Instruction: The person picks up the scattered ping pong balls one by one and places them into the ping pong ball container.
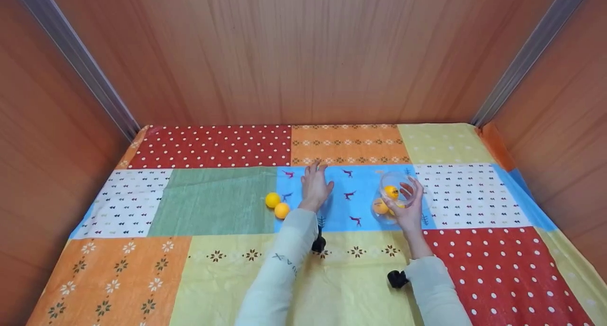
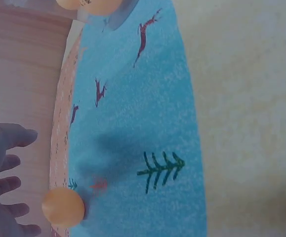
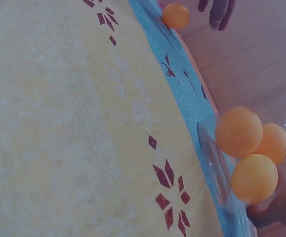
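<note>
In the head view my right hand (image 1: 409, 210) grips a clear plastic container (image 1: 385, 219), fingers on its far right side and thumb on the near side. Three orange table tennis balls show inside it, one of them a ball (image 3: 239, 132) at the top in the right wrist view. My left hand (image 1: 314, 187) is held over the blue patch, fingers spread, holding nothing. Just left of that hand, a yellow-orange ball (image 1: 272, 200) and an orange ball (image 1: 281, 211) lie side by side on the cloth.
A patchwork tablecloth (image 1: 223, 200) with coloured, patterned squares covers the table. Wood-grain panels (image 1: 303, 56) rise at the back and both sides, with metal strips (image 1: 80, 56) in the corners. A black wrist camera (image 1: 397, 279) sits beside the right sleeve.
</note>
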### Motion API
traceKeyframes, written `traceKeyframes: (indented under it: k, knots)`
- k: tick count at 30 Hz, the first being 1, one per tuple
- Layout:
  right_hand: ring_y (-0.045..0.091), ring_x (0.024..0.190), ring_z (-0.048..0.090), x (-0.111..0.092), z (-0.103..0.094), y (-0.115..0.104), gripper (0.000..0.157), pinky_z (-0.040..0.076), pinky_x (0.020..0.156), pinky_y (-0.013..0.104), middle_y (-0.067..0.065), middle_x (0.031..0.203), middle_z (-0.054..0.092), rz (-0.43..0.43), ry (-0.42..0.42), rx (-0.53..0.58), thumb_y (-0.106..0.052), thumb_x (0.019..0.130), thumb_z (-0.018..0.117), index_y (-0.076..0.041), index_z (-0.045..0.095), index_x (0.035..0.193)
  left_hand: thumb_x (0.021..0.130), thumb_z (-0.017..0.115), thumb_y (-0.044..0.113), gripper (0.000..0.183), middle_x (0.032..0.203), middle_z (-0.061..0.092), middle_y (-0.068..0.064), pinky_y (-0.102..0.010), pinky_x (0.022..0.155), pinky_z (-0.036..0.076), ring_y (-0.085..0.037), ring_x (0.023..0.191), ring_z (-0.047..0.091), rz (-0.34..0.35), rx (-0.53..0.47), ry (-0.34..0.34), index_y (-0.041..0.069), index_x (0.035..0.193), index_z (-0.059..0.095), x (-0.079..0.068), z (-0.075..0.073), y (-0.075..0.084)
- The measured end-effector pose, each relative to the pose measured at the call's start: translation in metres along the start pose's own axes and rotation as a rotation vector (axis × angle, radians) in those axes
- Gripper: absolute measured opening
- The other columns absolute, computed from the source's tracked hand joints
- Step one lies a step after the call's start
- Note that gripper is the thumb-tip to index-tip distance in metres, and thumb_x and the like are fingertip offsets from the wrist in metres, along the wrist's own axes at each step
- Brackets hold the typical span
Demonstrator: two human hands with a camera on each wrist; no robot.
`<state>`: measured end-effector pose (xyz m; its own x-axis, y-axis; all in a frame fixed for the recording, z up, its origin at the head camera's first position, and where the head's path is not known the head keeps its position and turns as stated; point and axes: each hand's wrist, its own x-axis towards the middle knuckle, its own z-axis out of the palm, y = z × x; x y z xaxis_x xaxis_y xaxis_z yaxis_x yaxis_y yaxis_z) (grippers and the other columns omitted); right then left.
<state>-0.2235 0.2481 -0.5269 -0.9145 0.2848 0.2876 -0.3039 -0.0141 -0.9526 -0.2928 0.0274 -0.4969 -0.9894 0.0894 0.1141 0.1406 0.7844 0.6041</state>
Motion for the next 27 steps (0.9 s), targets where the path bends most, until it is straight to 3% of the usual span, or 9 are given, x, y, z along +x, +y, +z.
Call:
traceKeyframes:
  k: [8, 21, 27]
  knots:
    - [0.037, 0.120, 0.028, -0.001, -0.001, 0.001, 0.079, 0.024, 0.100, 0.047, 0.013, 0.126, 0.036, 0.033, -0.001, -0.036, 0.012, 0.070, 0.065, -0.009, 0.024, 0.134, 0.084, 0.062, 0.020, 0.049, 0.137, 0.031, -0.012, -0.047, 0.095, 0.031, -0.030, 0.121, 0.030, -0.068, 0.084, -0.073, 0.013, 0.129, 0.045, 0.001, 0.000, -0.013]
    - [0.039, 0.118, 0.028, -0.001, 0.000, -0.001, 0.078, 0.022, 0.100, 0.046, 0.016, 0.123, 0.036, 0.015, 0.001, 0.002, 0.013, 0.070, 0.064, -0.006, 0.023, 0.134, 0.083, 0.058, 0.005, 0.046, 0.130, 0.037, -0.017, -0.045, 0.087, 0.040, -0.037, 0.111, 0.041, -0.037, 0.080, -0.090, 0.009, 0.127, 0.048, 0.002, 0.002, -0.021]
    - [0.038, 0.117, 0.028, 0.000, 0.001, -0.002, 0.076, 0.023, 0.098, 0.048, 0.016, 0.122, 0.037, 0.009, 0.009, -0.008, 0.011, 0.071, 0.064, -0.006, 0.024, 0.133, 0.083, 0.056, 0.000, 0.042, 0.127, 0.040, -0.018, -0.039, 0.090, 0.039, -0.035, 0.109, 0.043, -0.022, 0.067, -0.095, 0.006, 0.125, 0.050, 0.003, 0.003, -0.023]
